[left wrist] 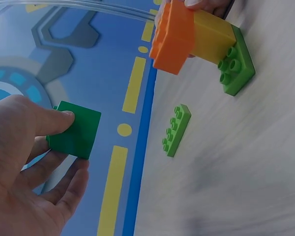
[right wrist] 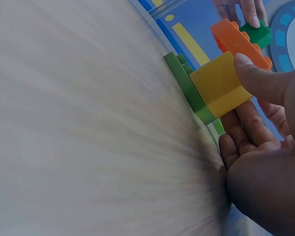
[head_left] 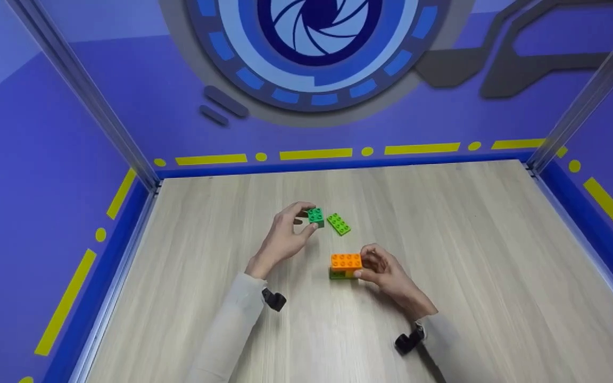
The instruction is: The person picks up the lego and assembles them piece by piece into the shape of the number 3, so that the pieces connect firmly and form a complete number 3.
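My left hand pinches a dark green toy building brick between thumb and fingers, studs upward in the head view. Nearer to me, my right hand grips a small stack from its right side. That stack has an orange brick on top, a yellow brick in the middle and a green plate at the base. The thumb lies against the yellow brick in the right wrist view. Half of the base plate's studs show; the yellow brick covers the others.
A loose light green plate, studs up, lies on the wooden tabletop, just right of the dark green brick. Blue panel walls with yellow dashes enclose the table at the back and both sides, joined by metal corner posts.
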`<state>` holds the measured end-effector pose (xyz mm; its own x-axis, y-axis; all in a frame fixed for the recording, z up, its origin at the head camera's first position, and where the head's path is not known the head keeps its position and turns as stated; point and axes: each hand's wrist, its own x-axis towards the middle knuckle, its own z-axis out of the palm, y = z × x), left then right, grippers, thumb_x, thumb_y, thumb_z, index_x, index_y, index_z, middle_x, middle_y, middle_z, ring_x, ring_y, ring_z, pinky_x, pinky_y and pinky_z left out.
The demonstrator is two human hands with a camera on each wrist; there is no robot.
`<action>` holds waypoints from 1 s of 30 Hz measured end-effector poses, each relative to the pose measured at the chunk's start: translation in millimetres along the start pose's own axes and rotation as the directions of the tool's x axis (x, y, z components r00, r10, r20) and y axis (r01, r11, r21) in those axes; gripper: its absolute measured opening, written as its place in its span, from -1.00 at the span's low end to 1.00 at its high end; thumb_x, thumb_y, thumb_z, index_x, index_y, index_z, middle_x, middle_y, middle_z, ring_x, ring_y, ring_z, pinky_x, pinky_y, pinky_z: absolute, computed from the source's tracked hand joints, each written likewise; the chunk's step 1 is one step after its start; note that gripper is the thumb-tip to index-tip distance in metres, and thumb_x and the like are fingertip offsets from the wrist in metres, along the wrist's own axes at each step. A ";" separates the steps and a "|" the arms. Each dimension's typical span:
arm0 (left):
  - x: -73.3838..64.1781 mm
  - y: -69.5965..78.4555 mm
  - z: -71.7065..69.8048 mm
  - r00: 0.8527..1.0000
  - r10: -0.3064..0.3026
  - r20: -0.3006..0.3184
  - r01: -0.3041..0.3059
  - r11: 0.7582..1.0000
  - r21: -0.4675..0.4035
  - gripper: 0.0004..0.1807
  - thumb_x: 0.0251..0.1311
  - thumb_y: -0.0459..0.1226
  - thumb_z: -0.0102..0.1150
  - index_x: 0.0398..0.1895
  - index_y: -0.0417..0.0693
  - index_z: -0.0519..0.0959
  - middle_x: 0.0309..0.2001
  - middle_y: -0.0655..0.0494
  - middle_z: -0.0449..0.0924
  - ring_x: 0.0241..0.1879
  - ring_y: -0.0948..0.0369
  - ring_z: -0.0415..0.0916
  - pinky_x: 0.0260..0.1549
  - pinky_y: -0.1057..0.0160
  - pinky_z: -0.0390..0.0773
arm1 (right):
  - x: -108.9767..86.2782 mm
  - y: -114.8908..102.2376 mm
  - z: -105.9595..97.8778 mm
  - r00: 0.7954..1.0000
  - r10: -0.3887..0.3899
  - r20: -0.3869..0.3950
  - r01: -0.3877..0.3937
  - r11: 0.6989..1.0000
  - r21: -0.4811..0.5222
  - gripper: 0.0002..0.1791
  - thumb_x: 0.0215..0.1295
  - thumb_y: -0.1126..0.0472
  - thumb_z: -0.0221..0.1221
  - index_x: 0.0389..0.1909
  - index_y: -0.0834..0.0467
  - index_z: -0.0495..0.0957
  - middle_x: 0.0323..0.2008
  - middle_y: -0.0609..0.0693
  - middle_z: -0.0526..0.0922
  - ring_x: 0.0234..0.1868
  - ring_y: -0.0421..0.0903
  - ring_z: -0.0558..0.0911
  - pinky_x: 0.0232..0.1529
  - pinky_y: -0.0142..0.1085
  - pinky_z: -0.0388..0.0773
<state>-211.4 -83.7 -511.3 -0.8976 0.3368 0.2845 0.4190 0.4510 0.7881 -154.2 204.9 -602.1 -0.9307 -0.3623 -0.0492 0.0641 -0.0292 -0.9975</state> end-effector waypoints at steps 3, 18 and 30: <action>-1.3 5.6 0.3 1.000 0.014 0.006 -0.014 1.000 -0.003 -0.57 0.47 -0.30 0.31 0.34 -0.12 0.56 0.22 0.01 0.64 0.20 0.03 0.61 0.24 -0.02 0.65 | -0.6 0.1 -0.1 1.000 -0.013 0.005 0.013 1.000 0.002 -0.54 0.35 0.41 0.38 0.13 0.28 0.36 0.09 0.02 0.69 0.15 -0.10 0.63 0.12 -0.37 0.63; -7.7 20.2 5.9 0.998 0.048 0.044 -0.047 0.999 -0.021 -0.57 0.48 -0.30 0.31 0.35 -0.14 0.56 0.23 0.03 0.65 0.19 0.06 0.62 0.22 0.05 0.66 | 0.8 -0.9 -0.2 1.000 0.008 -0.006 -0.008 1.000 -0.001 -0.53 0.34 0.38 0.40 0.14 0.27 0.38 0.11 0.06 0.69 0.15 -0.07 0.63 0.10 -0.34 0.65; -12.8 29.7 13.6 0.992 0.071 0.107 -0.065 0.996 -0.057 -0.57 0.49 -0.29 0.29 0.36 -0.18 0.54 0.22 0.01 0.64 0.17 0.04 0.64 0.24 0.09 0.66 | 0.3 -0.1 -0.1 1.000 -0.010 0.008 0.010 1.000 -0.025 -0.55 0.37 0.36 0.39 0.13 0.26 0.38 0.05 0.01 0.68 0.08 -0.07 0.61 0.02 -0.34 0.66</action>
<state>-185.6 -63.3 -499.0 -0.8457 0.4544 0.2798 0.4682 0.3802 0.7977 -154.5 204.9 -601.9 -0.9283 -0.3697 -0.0393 0.0459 -0.0091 -0.9989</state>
